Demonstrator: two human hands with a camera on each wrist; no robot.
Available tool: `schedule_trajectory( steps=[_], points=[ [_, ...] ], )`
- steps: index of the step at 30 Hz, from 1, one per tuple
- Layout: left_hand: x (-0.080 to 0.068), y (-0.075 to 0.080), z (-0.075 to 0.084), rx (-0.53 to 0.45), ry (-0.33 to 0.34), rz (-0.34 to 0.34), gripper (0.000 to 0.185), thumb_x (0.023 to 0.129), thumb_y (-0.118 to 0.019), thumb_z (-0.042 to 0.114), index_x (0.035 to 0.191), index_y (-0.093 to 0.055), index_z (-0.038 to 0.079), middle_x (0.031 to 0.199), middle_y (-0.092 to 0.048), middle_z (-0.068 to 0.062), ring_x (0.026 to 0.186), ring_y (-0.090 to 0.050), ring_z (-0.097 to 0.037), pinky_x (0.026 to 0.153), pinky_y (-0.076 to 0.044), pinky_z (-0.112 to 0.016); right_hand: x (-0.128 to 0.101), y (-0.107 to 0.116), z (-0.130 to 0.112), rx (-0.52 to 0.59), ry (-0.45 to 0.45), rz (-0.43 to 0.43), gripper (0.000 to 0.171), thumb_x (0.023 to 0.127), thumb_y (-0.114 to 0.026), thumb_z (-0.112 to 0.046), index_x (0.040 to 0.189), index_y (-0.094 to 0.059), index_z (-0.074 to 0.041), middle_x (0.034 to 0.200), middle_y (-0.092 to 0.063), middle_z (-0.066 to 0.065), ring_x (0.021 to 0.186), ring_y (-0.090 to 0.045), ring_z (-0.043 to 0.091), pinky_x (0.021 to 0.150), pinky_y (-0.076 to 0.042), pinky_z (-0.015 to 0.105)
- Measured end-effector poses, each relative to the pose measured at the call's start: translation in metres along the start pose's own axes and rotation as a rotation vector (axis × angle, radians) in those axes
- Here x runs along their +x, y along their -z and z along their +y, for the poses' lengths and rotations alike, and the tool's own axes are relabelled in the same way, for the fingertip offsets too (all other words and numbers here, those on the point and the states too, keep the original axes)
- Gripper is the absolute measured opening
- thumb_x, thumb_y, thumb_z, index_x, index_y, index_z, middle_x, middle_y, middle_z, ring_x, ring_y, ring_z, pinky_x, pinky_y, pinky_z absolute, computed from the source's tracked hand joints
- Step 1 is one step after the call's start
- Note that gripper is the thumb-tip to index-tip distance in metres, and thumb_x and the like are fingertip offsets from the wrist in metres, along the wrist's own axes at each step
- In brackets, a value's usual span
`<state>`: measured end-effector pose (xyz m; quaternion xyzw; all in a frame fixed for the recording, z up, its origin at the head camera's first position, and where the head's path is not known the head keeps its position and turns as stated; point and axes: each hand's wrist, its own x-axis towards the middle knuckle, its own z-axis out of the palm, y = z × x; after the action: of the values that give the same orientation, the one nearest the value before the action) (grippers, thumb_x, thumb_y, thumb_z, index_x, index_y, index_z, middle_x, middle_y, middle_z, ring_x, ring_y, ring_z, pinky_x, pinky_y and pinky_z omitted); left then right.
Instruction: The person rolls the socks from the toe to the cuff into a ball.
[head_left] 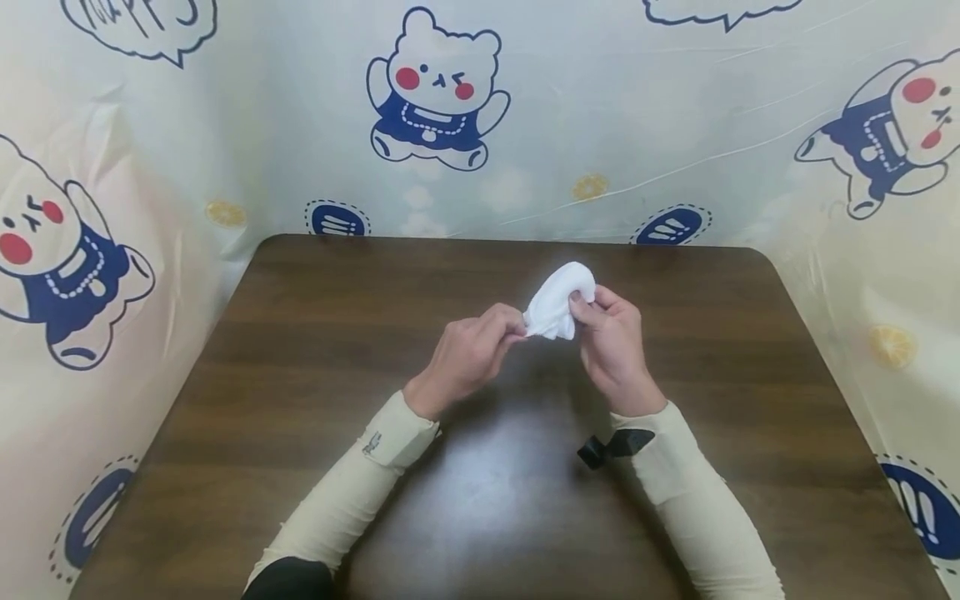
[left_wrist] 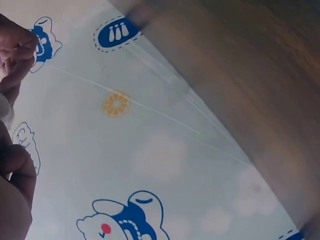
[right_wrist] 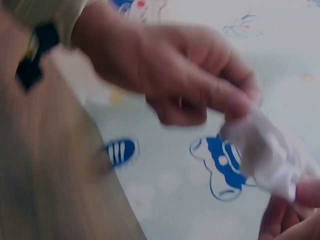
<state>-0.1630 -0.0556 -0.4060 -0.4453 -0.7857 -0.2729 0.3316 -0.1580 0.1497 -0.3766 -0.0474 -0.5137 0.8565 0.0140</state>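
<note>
Above the far half of the table, a small white cloth (head_left: 557,302) is stretched between both hands. Its outer end curves over in a rounded fold, and its near end is bunched; whether it is a sock or another piece of fabric I cannot tell. My left hand (head_left: 471,348) pinches the bunched end on the left. On the other side, my right hand (head_left: 617,350) holds the folded part with the thumb across its front. In the right wrist view the cloth (right_wrist: 272,155) is blurred between the hands. The left wrist view shows both hands only at its left edge.
Beneath the hands lies a dark brown wooden table (head_left: 315,292) with rounded far corners. A pale curtain (head_left: 525,183) printed with bears encloses its back and sides. A black device (head_left: 611,447) is strapped at the right wrist, over a cream sleeve.
</note>
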Motion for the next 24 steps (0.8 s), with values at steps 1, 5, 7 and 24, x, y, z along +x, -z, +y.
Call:
schedule_trajectory(
  steps=[1, 5, 7, 24],
  points=[
    [0.000, -0.002, 0.001, 0.002, 0.003, 0.011, 0.021, 0.091, -0.074, 0.005, 0.102, -0.056, 0.001, 0.099, -0.064, -0.009, 0.056, -0.048, -0.012, 0.048, -0.039, -0.023, -0.001, -0.004, 0.000, 0.056, -0.017, 0.027, 0.034, 0.096, -0.062, 0.004, 0.128, -0.058, 0.014, 0.111, -0.066, 0.012, 0.097, -0.063, 0.021, 0.090, -0.052, 0.028],
    [0.001, -0.010, 0.003, 0.031, 0.014, 0.041, 0.018, 0.093, -0.072, 0.007, 0.102, -0.057, 0.002, 0.098, -0.064, -0.008, 0.054, -0.047, -0.012, 0.047, -0.039, -0.023, -0.001, -0.016, 0.003, 0.191, -0.057, 0.100, 0.033, 0.099, -0.058, 0.002, 0.130, -0.055, 0.013, 0.112, -0.059, 0.013, 0.089, -0.055, 0.020, 0.081, -0.046, 0.021],
    [0.001, -0.014, 0.005, 0.034, 0.025, 0.052, 0.017, 0.095, -0.070, 0.009, 0.103, -0.057, 0.002, 0.097, -0.064, -0.008, 0.055, -0.050, -0.012, 0.047, -0.040, -0.023, 0.000, -0.021, 0.005, 0.236, -0.068, 0.116, 0.034, 0.100, -0.056, -0.001, 0.131, -0.053, 0.013, 0.110, -0.058, 0.013, 0.081, -0.053, 0.019, 0.074, -0.040, 0.022],
    [0.010, 0.004, -0.001, -0.229, 0.194, 0.390, 0.019, 0.085, -0.082, 0.016, 0.086, -0.071, 0.000, 0.084, -0.066, -0.008, 0.061, -0.056, -0.017, 0.052, -0.047, -0.028, 0.000, -0.015, 0.006, 0.074, 0.002, -0.077, 0.007, 0.095, -0.069, -0.006, 0.097, -0.075, -0.009, 0.101, -0.062, 0.005, 0.090, -0.053, 0.018, 0.079, -0.042, 0.026]
  ],
)
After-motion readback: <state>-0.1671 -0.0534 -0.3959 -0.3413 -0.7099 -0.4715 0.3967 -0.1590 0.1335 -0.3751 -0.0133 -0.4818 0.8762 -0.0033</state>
